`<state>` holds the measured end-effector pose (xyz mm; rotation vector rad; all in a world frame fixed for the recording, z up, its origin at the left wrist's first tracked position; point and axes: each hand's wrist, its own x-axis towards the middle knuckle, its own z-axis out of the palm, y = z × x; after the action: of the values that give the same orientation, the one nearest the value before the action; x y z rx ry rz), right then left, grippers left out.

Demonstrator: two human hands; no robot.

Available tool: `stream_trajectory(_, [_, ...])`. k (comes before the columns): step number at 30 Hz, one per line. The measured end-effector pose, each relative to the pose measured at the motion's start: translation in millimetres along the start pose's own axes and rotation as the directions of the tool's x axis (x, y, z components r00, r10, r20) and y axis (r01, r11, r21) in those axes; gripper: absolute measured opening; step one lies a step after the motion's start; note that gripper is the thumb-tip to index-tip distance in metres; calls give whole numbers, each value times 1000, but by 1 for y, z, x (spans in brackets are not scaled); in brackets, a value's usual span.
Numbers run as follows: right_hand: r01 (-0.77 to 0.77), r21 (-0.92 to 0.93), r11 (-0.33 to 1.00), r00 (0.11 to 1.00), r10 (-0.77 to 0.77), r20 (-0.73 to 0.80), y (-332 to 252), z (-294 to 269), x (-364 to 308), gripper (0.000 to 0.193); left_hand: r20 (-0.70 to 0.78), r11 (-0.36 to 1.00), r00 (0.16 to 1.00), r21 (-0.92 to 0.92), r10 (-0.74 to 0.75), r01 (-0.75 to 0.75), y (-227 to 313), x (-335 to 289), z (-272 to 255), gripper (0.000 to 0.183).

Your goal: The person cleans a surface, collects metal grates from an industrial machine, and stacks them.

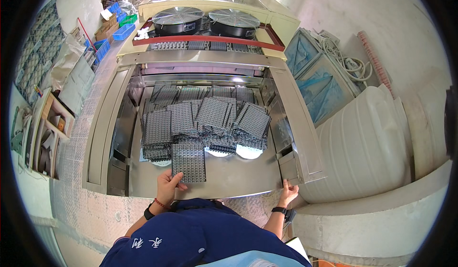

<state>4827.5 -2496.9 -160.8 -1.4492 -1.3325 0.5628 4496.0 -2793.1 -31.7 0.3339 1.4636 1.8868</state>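
Note:
My left hand (169, 189) is closed on the lower left corner of a dark grey square sheet with a grid of small raised cells (189, 163). The sheet is over the front of a steel tray (234, 175). Behind it lie several uneven, overlapping stacks of similar gridded sheets (214, 112), some tilted. Pale blue round-edged pieces (249, 151) show under the front of the stacks. At the tray's front right corner, my right hand (288, 193) is closed on the edge of the steel frame (305, 159), its fingers partly hidden.
Two round caged fans (178, 16) sit on the machine beyond the tray, behind a red bar (205, 42). A large white plastic tank (362, 143) stands close on the right. Wooden shelving (50, 133) and blue crates (124, 32) line the left side.

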Motion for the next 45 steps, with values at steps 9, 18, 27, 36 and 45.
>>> stream_trajectory(9, [33,-60,998,999,-33,0,0,-1,0,35,2,1000,1000,-5,-1,1,0,-1,1,14])
stream_trajectory(18, [23,-56,998,1000,-24,-1,6,-1,-1,37,8,1000,1000,-7,-7,7,-1,-3,1,13])
stream_trajectory(27, [16,-166,986,999,-11,31,6,-3,3,40,6,999,1000,39,-17,16,-3,-1,-2,16])
stream_trajectory(36, [231,-451,862,791,104,603,-109,-22,-15,37,-53,1000,998,4,30,-30,2,-2,-10,13])
stream_trajectory(45, [207,47,977,783,-194,591,-182,109,52,42,-30,995,994,-3,104,-104,8,-6,-16,12])
